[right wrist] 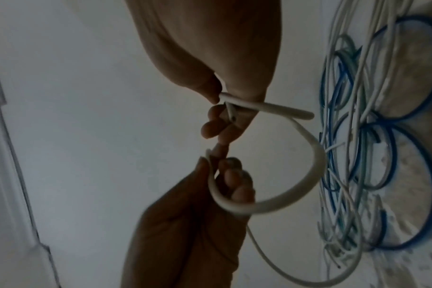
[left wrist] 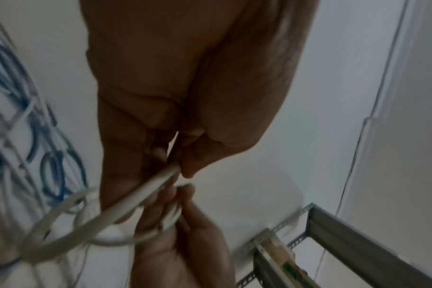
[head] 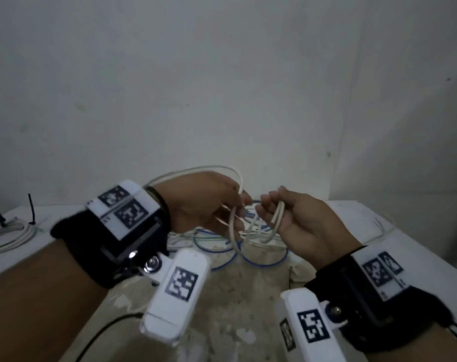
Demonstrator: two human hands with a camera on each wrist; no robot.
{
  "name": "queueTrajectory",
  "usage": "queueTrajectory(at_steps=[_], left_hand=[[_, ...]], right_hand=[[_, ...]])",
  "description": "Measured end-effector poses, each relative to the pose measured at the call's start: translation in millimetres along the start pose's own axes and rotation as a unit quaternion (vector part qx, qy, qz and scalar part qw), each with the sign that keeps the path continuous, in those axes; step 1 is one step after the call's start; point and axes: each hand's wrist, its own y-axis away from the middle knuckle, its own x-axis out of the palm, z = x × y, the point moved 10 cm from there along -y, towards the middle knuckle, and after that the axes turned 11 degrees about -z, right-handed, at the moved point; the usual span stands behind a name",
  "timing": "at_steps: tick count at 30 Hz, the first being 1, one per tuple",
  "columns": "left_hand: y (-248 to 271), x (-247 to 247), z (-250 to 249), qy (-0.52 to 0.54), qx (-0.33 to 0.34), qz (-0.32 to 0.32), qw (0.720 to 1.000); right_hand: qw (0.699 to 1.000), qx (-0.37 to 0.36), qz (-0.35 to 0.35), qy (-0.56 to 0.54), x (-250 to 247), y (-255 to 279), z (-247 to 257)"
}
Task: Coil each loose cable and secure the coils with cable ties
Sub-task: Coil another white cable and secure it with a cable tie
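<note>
Right hand (head: 287, 226) curled round white cable (head: 278, 218) loops, left hand (head: 206, 205) pinching same cable — blue cables (head: 264, 259) beneath

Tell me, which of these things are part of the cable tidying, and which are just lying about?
Part of the job:
- white cable, held by both hands: left hand, right hand
- loose blue and white cables on the table
- tied white coil with black cable ties

Just lying about:
- metal shelf frame
- black cord
- wall

Blue cables (left wrist: 54, 175) blurred; coiled cable (head: 5, 235) cut off by left edge.
</note>
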Motion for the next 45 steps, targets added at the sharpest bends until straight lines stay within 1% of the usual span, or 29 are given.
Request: queueTrajectory(at_steps=[2,5,8,10,12,13,15,18,22,25,26,28,31,33,34,35,36,37,38,39,40,41,42,43,45], left_hand=[[-0.3,13.5,11.7,-0.009,0.010,0.000,1.000],[-6.1,18.4,24.2,-0.024,0.044,-0.030,0.998],[-7.2,17.0,25.3,0.010,0.060,-0.028,0.998],[-8.2,16.5,23.6,0.026,0.064,-0.022,0.997],[-10.9,7.6,21.0,0.021,0.076,-0.046,0.996],[-12.6,1.3,19.3,0.009,0.086,-0.061,0.994],[-16.0,-7.0,16.2,-0.008,0.104,-0.073,0.992],[-20.9,-15.5,15.0,-0.009,0.114,-0.086,0.990],[-25.5,-26.9,16.4,-0.001,0.130,-0.138,0.982],[-29.4,-40.0,18.2,0.014,0.136,-0.190,0.972],[-31.5,-46.7,19.7,0.029,0.131,-0.210,0.968],[-36.8,-59.9,25.7,0.074,0.101,-0.237,0.963],[-46.4,-76.5,39.7,0.139,0.044,-0.263,0.954],[-51.5,-82.7,49.5,0.162,0.012,-0.274,0.948],[-53.8,-82.9,53.9,0.144,-0.004,-0.271,0.952],[-56.5,-80.5,57.9,0.095,-0.016,-0.258,0.961],[-59.0,-77.1,59.6,-0.001,-0.018,-0.241,0.970],[-59.7,-75.2,56.5,-0.126,0.005,-0.235,0.964],[-58.8,-73.3,44.1,-0.244,0.065,-0.250,0.935],[-51.1,-67.7,22.7,-0.319,0.158,-0.281,0.891],[-36.6,-59.8,0.7,-0.328,0.259,-0.316,0.852],[-19.9,-49.1,-16.3,-0.283,0.346,-0.325,0.834],[-9.4,-35.1,-27.2,-0.235,0.407,-0.294,0.832],[-2.9,-18.2,-34.7,-0.203,0.436,-0.242,0.843],[1.0,10.0,-36.5,-0.176,0.436,-0.144,0.871]], right_hand=[[0.999,-0.009,0.012,0.046,1.6,0.3,-8.1],[0.993,-0.049,0.013,0.110,-3.2,0.7,-13.1],[0.980,-0.085,0.020,0.178,-3.1,6.3,-16.5],[0.962,-0.117,0.030,0.245,-1.4,10.4,-20.1],[0.936,-0.145,0.054,0.315,4.2,15.8,-26.4],[0.932,-0.141,0.071,0.327,7.6,18.5,-31.9],[0.936,-0.114,0.101,0.318,12.4,23.2,-44.2],[0.949,-0.084,0.122,0.278,14.3,25.9,-54.6],[0.967,-0.044,0.143,0.207,13.2,25.5,-61.9],[0.971,-0.023,0.160,0.174,14.8,30.3,-63.2],[0.971,-0.022,0.163,0.174,15.0,31.9,-61.2],[0.967,-0.033,0.165,0.193,14.4,35.4,-52.1],[0.960,-0.038,0.164,0.223,12.3,42.2,-29.6],[0.960,-0.039,0.157,0.229,9.9,45.7,-9.9],[0.960,-0.039,0.150,0.234,8.4,46.3,0.2],[0.959,-0.039,0.143,0.242,6.7,46.0,9.7],[0.957,-0.038,0.137,0.255,5.1,45.1,18.2],[0.952,-0.038,0.132,0.272,3.5,44.1,25.6],[0.946,-0.040,0.128,0.295,2.2,43.3,31.9],[0.937,-0.045,0.128,0.323,2.1,43.0,36.8],[0.926,-0.050,0.134,0.350,3.3,43.4,40.0],[0.916,-0.051,0.145,0.369,6.3,44.8,41.1],[0.910,-0.047,0.160,0.379,10.4,46.6,40.6],[0.908,-0.040,0.173,0.380,14.6,48.5,39.4],[0.904,-0.034,0.201,0.376,23.7,52.7,38.6]])
